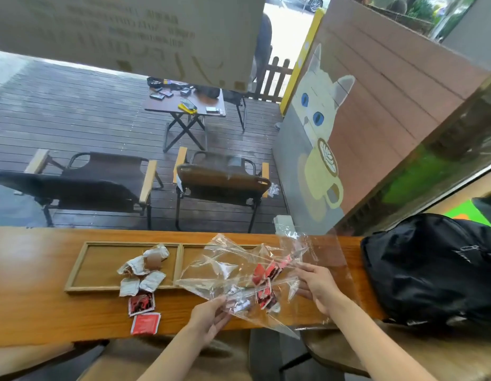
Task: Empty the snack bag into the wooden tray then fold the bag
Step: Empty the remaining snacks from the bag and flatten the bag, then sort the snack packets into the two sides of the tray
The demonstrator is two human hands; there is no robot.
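Observation:
A clear plastic snack bag [238,270] hangs crumpled over the right half of the wooden tray [74,273], with red snack packets [266,273] showing through it. My left hand [210,316] pinches the bag's near edge. My right hand [318,284] grips its right side. Several white and brown packets [145,266] lie in the tray's left compartment. Two red packets [144,312] lie on the counter in front of the tray, outside it.
A black backpack [431,268] sits on the wooden counter [32,306] at the right. Behind the counter a window looks onto a deck with two folding chairs [219,180] and a small table [183,105].

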